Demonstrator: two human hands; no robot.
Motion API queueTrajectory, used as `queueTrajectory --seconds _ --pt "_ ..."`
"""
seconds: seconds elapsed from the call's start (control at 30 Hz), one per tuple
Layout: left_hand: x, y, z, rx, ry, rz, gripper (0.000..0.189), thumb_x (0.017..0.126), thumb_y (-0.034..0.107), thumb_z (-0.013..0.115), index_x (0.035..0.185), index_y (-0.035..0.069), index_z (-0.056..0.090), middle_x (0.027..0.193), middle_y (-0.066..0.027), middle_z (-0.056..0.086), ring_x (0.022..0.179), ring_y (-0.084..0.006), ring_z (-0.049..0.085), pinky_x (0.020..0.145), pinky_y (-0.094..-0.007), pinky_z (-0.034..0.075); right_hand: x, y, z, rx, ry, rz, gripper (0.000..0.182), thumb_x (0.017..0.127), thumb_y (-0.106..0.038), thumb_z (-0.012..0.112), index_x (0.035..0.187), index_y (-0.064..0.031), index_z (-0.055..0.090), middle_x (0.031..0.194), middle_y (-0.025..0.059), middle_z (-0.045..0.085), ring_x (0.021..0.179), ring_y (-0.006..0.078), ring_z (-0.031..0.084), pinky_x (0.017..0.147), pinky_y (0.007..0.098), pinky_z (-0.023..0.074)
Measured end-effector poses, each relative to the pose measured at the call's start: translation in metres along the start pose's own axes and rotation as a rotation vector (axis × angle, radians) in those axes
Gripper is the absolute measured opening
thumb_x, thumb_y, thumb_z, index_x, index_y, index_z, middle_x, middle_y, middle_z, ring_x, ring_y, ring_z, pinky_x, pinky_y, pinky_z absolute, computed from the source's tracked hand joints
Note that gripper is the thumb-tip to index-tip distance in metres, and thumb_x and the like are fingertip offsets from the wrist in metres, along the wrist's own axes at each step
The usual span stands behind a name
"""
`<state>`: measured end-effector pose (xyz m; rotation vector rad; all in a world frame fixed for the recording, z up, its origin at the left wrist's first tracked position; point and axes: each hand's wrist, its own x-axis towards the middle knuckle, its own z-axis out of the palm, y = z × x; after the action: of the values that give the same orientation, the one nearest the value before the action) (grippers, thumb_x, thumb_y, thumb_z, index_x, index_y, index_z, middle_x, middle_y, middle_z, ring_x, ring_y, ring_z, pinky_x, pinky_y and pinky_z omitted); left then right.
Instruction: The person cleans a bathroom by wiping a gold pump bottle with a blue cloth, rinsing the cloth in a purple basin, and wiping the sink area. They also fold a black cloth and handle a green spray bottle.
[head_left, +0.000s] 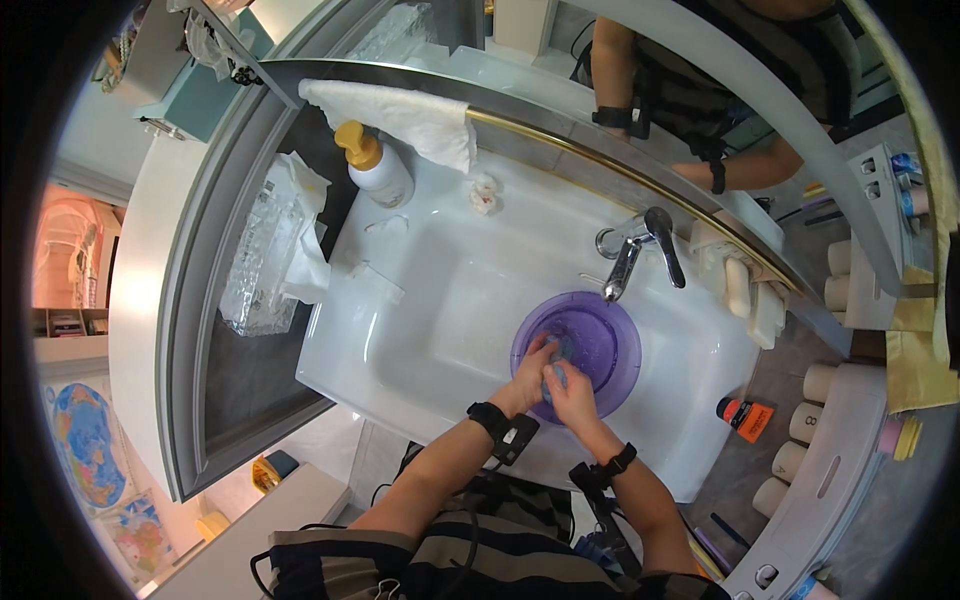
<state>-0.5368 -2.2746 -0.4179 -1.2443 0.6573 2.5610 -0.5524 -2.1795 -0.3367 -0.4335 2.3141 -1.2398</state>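
A translucent purple plastic basin (628, 360) with water in it stands inside the white sink (442, 337), below the chrome faucet (628, 251). Over the basin's near left part, my left hand (527, 381) and my right hand (576, 396) are close together. Both grip a small, wet-looking blue-grey cloth-like item (555, 377); the fingers hide much of it, so its exact kind is unclear. Each wrist wears a black strap with a small device. The faucet's handle points to the right, and its spout ends near the basin's far rim.
A pump bottle (382, 176) with a yellow top and a crumpled tissue (483, 193) sit on the sink's back ledge. A white towel (397, 112) hangs from the gold rail (562, 142). Soap bars (739, 287) lie back right; an orange-and-black container (745, 418) is beside the sink.
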Motion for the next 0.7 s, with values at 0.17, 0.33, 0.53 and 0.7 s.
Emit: queueTrajectory --seconds 0.17,0.33,0.53,0.7 --pt "0.024 -0.022 -0.027 0.163 0.065 -0.035 0.04 0.096 0.032 0.047 0.127 0.006 0.047 0.104 -0.0081 0.057 0.089 -0.0188 0.056 0.073 -0.033 0.048 0.016 0.005 0.008 -0.301 -0.006 -0.103 0.034 0.092 -0.03 0.051 0.089 0.0018 0.063 0.08 0.0248 0.062 0.072 0.0433 0.059 0.064 0.048 0.0472" --pt "-0.008 -0.004 -0.002 0.097 0.113 -0.114 0.051 0.098 0.05 0.035 0.117 0.007 0.054 0.102 -0.009 0.058 0.087 -0.0175 0.054 0.075 -0.0309 0.045 0.036 0.035 0.004 -0.351 0.013 0.064 0.039 0.093 -0.032 0.048 0.081 0.0029 0.06 0.075 0.0259 0.06 0.068 0.0441 0.058 0.061 0.0482 0.0452" --pt "-0.029 0.033 -0.013 0.453 -0.195 -0.058 0.07 0.096 0.058 0.029 0.138 0.003 0.035 0.132 -0.0113 0.047 0.12 -0.0271 0.045 0.101 -0.0436 0.035 0.033 0.069 -0.016 -0.373 0.149 0.173 0.034 0.093 -0.03 0.051 0.107 0.0001 0.056 0.105 0.026 0.058 0.094 0.0421 0.057 0.079 0.0453 0.0465" --pt "-0.031 0.02 -0.003 0.547 -0.06 -0.121 0.08 0.093 0.057 0.037 0.148 0.007 0.009 0.153 -0.0137 0.01 0.141 -0.0335 0.012 0.112 -0.0424 0.018 0.022 0.089 -0.014 -0.782 0.186 -0.013 0.055 0.085 -0.027 0.062 0.132 -0.0077 0.041 0.133 0.0284 0.035 0.117 0.0413 0.046 0.09 0.0432 0.0445"
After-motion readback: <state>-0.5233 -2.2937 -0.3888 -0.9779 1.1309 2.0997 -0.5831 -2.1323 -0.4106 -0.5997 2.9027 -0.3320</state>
